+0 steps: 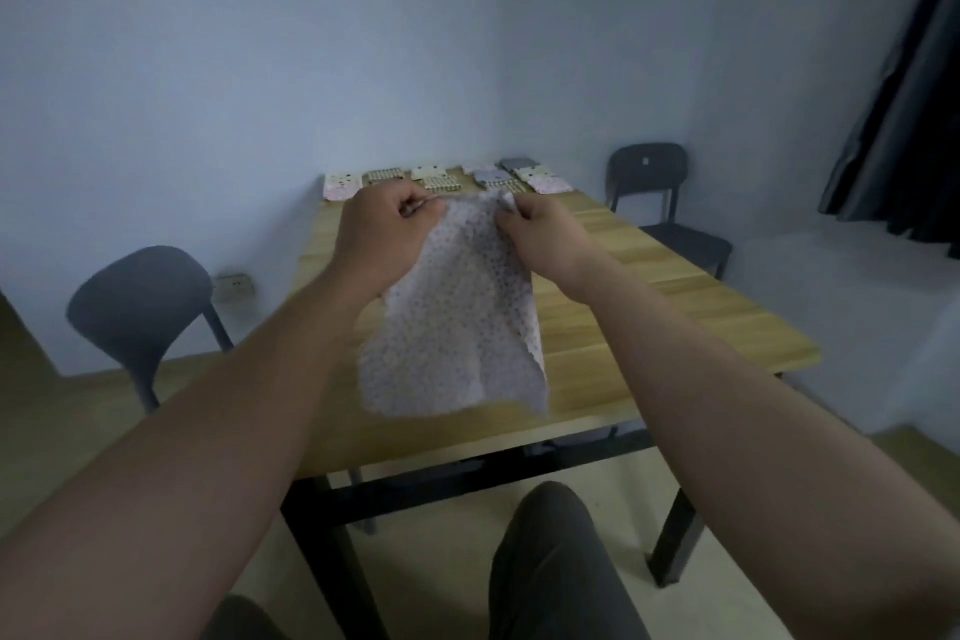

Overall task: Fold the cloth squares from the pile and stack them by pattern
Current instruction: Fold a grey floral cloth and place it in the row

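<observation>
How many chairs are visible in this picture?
2: a grey chair left of the table, and a black chair beside its far right side. Others may hide behind the table.

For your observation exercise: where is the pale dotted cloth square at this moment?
The pale dotted cloth square hangs mid-frame in the head view, over the light wooden table, its top corners pinched by the left hand and right hand.

Dotted cloth point(457, 322) hanging, seemingly unfolded; folded stacks point(447, 178) behind.
</observation>
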A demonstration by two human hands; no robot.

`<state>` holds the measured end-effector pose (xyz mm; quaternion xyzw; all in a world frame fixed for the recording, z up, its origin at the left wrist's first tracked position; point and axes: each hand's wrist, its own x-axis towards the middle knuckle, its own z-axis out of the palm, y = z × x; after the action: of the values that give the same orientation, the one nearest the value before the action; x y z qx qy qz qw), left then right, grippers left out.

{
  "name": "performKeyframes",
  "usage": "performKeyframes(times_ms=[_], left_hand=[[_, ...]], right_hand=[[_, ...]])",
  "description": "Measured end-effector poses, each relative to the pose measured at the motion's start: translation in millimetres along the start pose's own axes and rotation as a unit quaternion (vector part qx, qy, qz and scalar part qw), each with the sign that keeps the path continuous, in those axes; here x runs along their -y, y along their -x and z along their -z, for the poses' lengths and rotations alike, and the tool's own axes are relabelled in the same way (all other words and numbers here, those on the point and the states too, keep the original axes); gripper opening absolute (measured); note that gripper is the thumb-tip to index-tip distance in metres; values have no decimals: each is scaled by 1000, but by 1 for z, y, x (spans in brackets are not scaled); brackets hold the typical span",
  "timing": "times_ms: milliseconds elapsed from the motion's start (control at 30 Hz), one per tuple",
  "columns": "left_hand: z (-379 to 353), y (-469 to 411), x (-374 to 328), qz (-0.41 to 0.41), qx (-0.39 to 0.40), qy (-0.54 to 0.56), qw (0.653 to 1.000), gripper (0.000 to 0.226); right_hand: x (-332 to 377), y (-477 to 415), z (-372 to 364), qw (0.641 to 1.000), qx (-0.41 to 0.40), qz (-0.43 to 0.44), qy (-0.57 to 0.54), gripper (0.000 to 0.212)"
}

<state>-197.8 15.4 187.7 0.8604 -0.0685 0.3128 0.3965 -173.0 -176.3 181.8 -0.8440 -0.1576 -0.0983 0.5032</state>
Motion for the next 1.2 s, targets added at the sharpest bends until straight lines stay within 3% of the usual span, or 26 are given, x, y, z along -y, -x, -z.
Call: performKeyframes(times_ms=[200,300,367,567,734,834,967,1067,1200], left_hand=[[1,2,1,8,20,6,1000,9],[3,4,3,-3,32,-7,999,7],[6,6,3,-8,42,-13,999,13],[25,13,-4,-4,31,28,999,14],[41,16,-8,-15,-2,30,999,8],[46,17,-4,-7,3,21,1000,11],[59,19,-4,20,26,87,996,7],[63,21,2,55,39,149,987,9],[53,23,33,93,35,158,982,26]], right_hand=[[8,9,-3,998,-30,-32,-40,24],[11,12,-5,997,2,-56,-56,20],[11,12,-3,998,26,-53,-25,27],[25,26,8,995,14,-33,88,6],[34,38,28,986,-19,-31,165,21],[33,41,36,989,-19,-47,138,22],[31,47,49,996,-26,-45,76,2],[23,43,56,995,-26,-64,70,29],[5,34,51,995,-10,-95,21,22]])
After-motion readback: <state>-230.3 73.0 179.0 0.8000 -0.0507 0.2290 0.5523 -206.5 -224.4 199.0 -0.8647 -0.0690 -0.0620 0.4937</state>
